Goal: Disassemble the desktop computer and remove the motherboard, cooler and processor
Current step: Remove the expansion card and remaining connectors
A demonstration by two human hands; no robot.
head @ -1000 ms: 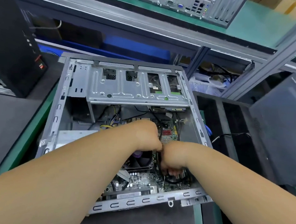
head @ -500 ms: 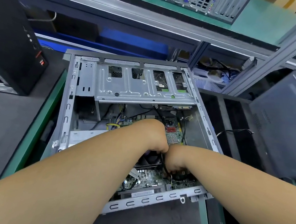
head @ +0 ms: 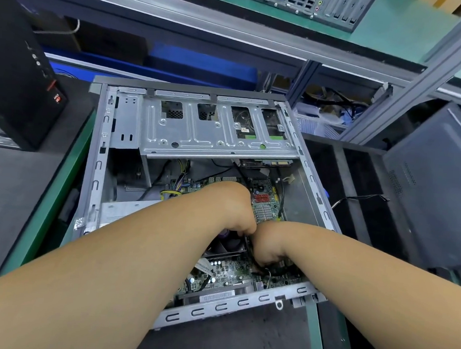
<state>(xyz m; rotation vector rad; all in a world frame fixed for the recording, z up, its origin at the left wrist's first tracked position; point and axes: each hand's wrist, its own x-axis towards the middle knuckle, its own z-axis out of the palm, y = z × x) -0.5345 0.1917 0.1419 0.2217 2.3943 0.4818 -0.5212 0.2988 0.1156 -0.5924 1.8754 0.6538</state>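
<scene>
Inside flat-lying computer case (head: 100, 166), both hands (head: 232, 209) together.

Electronics repair workshop; green-edged workbench (head: 70, 170), metal racking (head: 407, 85), opened computer cases (head: 97, 166)

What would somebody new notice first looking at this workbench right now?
Two bare forearms reach into the open computer case lying at the centre, the left hand and right hand meeting over the cooler on the green motherboard. Behind them a silver drive cage spans the case's far end. A black tower stands far left.
</scene>
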